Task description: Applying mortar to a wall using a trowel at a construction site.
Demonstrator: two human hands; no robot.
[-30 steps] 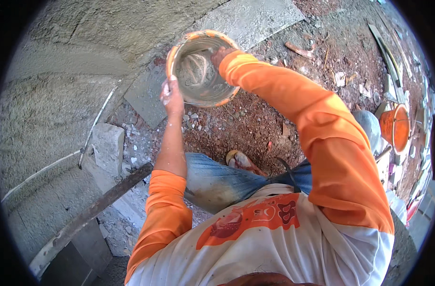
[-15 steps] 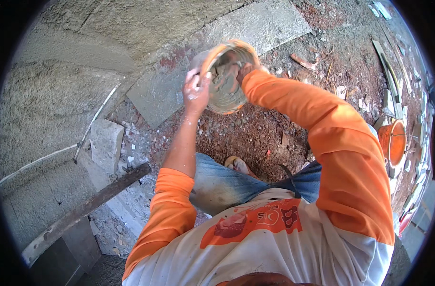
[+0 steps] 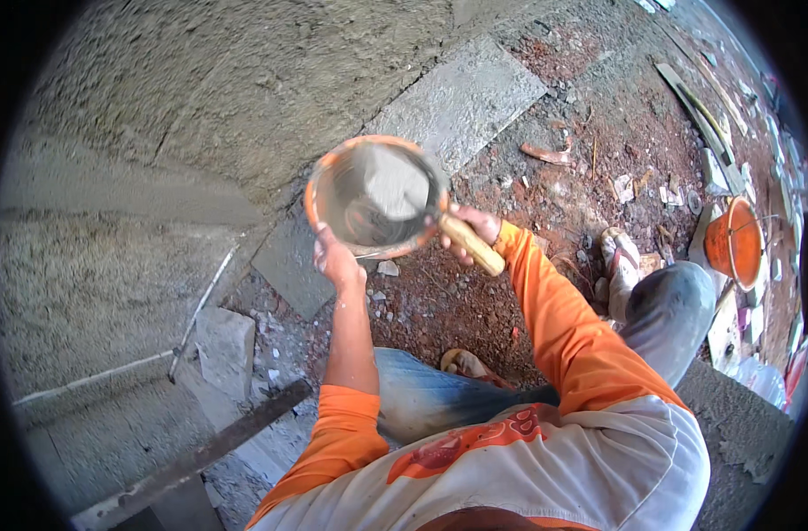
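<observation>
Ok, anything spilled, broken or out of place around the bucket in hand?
No spill shows at the bucket that the left hand holds, though blur hides detail. What stands out: pale chips scattered beside the block, and a curved brown piece on the soil; both look like broken debris.

Around the centre of the view, a rough grey wall (image 3: 138, 115) fills 10 o'clock, a flat grey slab (image 3: 470, 97) lies near 1 o'clock, and long thin strips (image 3: 696, 118) lie side by side at 2 o'clock, farther out than a curved brown scrap (image 3: 545, 157). At 3 o'clock is an orange bucket (image 3: 742, 250), with a clear plastic bag (image 3: 758, 380) near 4. A thin white rod (image 3: 204, 314) slants between 8 and 9, a pale broken block (image 3: 227, 350) sits near 8, and a dark beam (image 3: 200, 456) runs diagonally between 7 and 8.
</observation>
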